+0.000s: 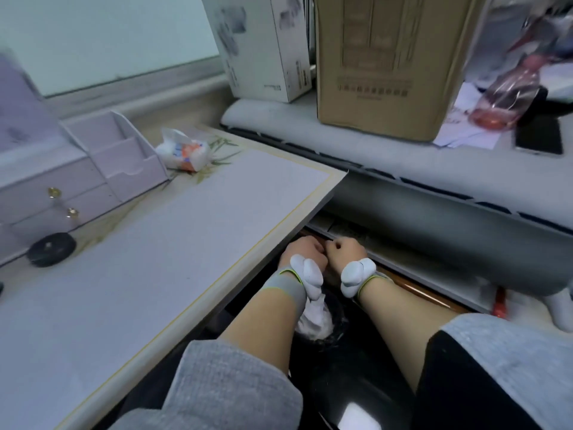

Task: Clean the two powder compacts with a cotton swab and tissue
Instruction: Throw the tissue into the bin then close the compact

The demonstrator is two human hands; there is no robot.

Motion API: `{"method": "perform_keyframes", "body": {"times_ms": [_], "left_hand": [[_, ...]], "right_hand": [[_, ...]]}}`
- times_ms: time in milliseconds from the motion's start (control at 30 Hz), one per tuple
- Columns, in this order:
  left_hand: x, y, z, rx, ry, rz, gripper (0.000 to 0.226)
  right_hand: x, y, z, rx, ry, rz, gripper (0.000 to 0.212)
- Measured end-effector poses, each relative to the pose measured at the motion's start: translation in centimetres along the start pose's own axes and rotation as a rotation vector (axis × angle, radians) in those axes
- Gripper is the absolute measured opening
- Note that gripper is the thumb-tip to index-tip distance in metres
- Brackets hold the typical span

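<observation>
Black round powder compact sits at the left edge of the desk just beside a lilac drawer organizer, tissue pack at the far edge, left hand and right hand touching off the right edge, fingers curled, cannot tell what they hold, over crumpled tissue in a black bin.

Nothing's properly readable, tbh. The cardboard box has a row of characters near its bottom, possibly Chinese, all blur. Small print on the white box is illegible too.
</observation>
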State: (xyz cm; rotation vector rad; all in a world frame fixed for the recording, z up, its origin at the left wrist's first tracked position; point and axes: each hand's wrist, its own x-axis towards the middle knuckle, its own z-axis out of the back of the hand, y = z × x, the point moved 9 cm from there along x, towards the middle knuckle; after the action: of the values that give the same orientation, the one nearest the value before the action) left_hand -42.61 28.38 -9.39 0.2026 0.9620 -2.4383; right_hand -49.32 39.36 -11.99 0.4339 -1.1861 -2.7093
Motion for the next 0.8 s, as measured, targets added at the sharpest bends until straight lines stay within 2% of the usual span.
{"method": "perform_keyframes", "body": {"times_ms": [167,267,333,400,533,800], "left_hand": [[-3.3,-2.0,6.5,-0.165,-0.124,-0.032,0.03],[-5.0,-1.2,10.6,-0.35,-0.236,-0.045,0.021],[-6.3,0.3,14.1,-0.415,-0.315,-0.046,0.023],[-8.0,3.4,18.4,-0.42,-0.427,-0.015,0.024],[-8.9,8.4,22.2,-0.359,-0.491,0.062,0.021],[-15.3,20.7,30.7,-0.13,-0.729,0.307,0.022]], "right_hand": [[-2.5,6.7,2.9,0.006,-0.092,0.14,0.033],[-3.9,11.1,3.8,0.038,-0.199,0.238,0.036],[-5.1,14.7,3.3,0.091,-0.232,0.304,0.038],[-6.6,19.2,1.3,0.097,-0.192,0.381,0.037],[-7.5,23.1,-1.8,0.099,-0.159,0.458,0.037],[-13.1,31.5,-16.0,0.019,0.193,0.707,0.021]]}}
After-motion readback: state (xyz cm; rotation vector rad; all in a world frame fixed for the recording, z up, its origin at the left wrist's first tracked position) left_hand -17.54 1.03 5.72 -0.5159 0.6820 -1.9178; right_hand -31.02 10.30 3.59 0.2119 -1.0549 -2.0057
